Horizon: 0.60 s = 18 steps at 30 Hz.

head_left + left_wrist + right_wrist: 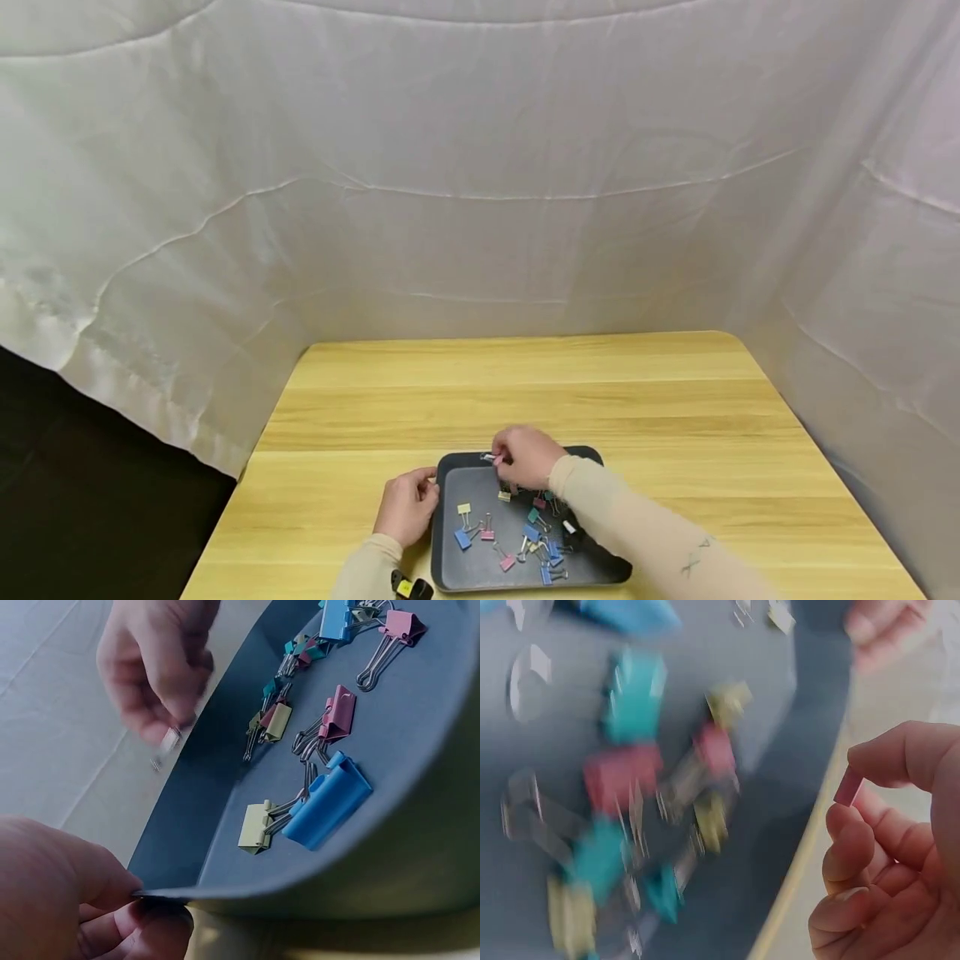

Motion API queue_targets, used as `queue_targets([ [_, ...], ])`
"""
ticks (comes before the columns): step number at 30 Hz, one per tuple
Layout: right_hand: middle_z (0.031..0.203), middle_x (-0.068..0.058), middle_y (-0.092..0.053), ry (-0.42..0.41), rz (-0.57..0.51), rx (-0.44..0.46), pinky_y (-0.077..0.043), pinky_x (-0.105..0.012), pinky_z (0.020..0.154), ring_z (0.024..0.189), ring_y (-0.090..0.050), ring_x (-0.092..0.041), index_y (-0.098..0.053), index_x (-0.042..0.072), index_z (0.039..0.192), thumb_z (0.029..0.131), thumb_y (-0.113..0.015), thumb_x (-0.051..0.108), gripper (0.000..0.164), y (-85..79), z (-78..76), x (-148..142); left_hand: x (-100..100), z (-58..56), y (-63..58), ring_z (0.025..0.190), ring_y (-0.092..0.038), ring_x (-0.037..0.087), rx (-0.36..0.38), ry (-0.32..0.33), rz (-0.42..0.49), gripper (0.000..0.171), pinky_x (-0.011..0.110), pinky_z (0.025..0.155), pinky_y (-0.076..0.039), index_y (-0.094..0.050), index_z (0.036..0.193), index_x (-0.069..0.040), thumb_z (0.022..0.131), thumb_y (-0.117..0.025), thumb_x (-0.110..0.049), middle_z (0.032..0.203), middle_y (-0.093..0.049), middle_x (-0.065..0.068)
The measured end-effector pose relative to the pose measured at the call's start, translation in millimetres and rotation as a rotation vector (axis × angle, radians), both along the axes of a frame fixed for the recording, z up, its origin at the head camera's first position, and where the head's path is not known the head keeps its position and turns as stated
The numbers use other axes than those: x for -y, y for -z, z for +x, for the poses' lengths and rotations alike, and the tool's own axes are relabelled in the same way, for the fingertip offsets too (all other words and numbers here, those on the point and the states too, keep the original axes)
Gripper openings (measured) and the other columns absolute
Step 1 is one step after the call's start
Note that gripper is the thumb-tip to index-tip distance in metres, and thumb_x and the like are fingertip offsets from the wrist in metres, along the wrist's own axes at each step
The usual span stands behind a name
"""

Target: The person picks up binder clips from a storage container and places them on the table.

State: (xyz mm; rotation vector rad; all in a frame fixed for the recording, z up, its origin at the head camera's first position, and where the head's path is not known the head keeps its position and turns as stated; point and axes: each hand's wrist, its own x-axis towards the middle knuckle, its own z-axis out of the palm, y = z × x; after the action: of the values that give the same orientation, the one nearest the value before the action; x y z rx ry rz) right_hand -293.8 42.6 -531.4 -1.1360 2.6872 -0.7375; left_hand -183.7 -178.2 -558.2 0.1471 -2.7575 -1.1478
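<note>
A dark grey tray (472, 573) holds several loose binder clips in blue, pink, yellow and green. My left hand (407, 508) pinches the tray's left rim between thumb and fingers, seen close up in the left wrist view. Above the tray's far edge, my right hand (527, 458) holds a small pink binder clip (847, 786) between thumb and forefinger. Nearest the left hand inside the tray lie a blue binder clip (328, 801) and a yellow binder clip (256, 826). A pink binder clip (340, 714) lies just beyond them. Clips below the right hand are blurred in its wrist view.
The tray sits near the front of a light wooden table (360, 417). Pale fabric (480, 250) hangs behind the table and along both sides. A black and white clip (570, 527) is beside the right sleeve, which covers part of the tray's right side.
</note>
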Motion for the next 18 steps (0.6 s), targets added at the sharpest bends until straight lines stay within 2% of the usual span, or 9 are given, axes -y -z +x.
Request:
queue_targets([
  [4,0.081,0.010,-0.059,0.094,-0.032,0.036,-0.049,-0.028,0.071,0.074,-0.054,-0.007,-0.067,0.016,0.086,0.079,-0.066,0.013,0.008,-12.1,-18.7,-30.9,-1.7,2.8,-2.0,0.060,-0.051,0.006,0.002,0.009,0.011,0.024,0.021,0.053,-0.045,-0.067,0.109,0.005,0.086,-0.064,0.001,0.072,-0.059,-0.004],
  [7,0.081,0.006,-0.061,0.180,-0.044,0.056,-0.049,-0.031,0.070,0.073,-0.054,-0.010,-0.067,0.014,0.087,0.082,-0.067,0.014,0.005,-14.6,-34.8,-59.2,-2.3,5.6,-2.3,0.058,-0.051,0.005,-0.009,0.026,0.012,0.024,0.021,0.051,-0.045,-0.067,0.109,0.007,0.085,-0.064,0.003,0.071,-0.059,-0.003],
  [13,0.081,0.002,-0.061,0.315,-0.023,0.065,-0.046,-0.032,0.066,0.071,-0.053,-0.014,-0.066,0.009,0.089,0.085,-0.066,0.014,0.007,3.3,-68.2,-131.0,-4.9,10.7,-1.7,0.057,-0.050,0.004,-0.002,0.036,0.024,0.024,0.021,0.050,-0.045,-0.068,0.109,0.005,0.085,-0.064,0.002,0.071,-0.058,-0.004],
  [18,0.080,-0.001,-0.060,0.423,-0.014,0.101,-0.044,-0.032,0.062,0.070,-0.052,-0.017,-0.066,0.005,0.092,0.087,-0.063,0.016,0.012,21.3,-79.9,-190.7,-6.5,13.5,-0.4,0.058,-0.050,0.004,-0.002,0.037,0.029,0.023,0.021,0.050,-0.045,-0.068,0.109,0.005,0.086,-0.064,0.002,0.071,-0.059,-0.004],
])
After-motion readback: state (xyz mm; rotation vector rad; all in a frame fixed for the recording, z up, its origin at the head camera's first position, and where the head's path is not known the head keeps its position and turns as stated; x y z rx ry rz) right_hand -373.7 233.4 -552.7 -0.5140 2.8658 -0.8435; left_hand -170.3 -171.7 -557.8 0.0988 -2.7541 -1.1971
